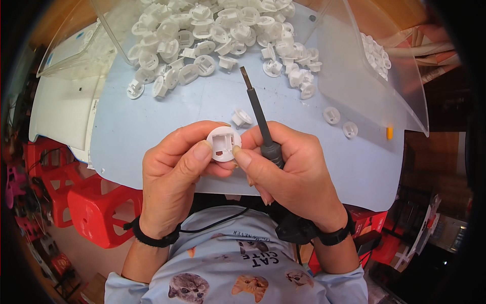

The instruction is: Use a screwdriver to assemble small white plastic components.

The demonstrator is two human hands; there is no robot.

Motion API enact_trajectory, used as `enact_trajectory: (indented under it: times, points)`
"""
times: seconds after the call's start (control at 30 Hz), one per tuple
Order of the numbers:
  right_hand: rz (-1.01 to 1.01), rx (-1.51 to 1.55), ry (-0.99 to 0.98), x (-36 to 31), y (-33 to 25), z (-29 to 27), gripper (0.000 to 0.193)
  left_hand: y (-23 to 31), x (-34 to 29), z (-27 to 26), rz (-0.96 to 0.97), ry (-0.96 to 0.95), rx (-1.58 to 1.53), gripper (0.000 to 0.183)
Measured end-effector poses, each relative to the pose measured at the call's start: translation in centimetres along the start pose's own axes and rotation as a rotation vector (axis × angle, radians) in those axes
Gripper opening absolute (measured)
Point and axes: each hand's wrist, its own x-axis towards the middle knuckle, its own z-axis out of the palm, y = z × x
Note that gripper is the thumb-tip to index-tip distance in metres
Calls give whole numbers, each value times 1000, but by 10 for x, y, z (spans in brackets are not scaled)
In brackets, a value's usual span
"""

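Observation:
Between my two hands, over the near edge of the table, is a round white plastic part with a square recess in its face. My left hand pinches its left side between thumb and fingers. At its right edge rest the thumb and a fingertip of my right hand. That hand also grips a flat-blade screwdriver with a dark shaft and handle; its blade points up and away from the part. One more white plastic part lies on the table just beyond my fingers.
A large heap of similar white parts covers the far side of the blue table. Two loose discs lie at the right near a clear plastic panel and an orange-yellow piece. Red stools stand at the lower left.

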Motion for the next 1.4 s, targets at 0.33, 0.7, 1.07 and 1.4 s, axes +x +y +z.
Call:
enact_trajectory:
  times: [0.33,0.7,1.07,1.4]
  points:
    - [-76,-82,20,4,4,2,8,-5,-1,0,45,10,5,31]
    - [-97,-86,23,4,6,3,17,-5,-2,5,88,50,75,32]
    - [-141,-128,52,4,15,7,10,-8,-3,3,118,42,145,31]
    - [-386,-349,120,5,22,5,17,-7,-6,11,109,34,306,29]
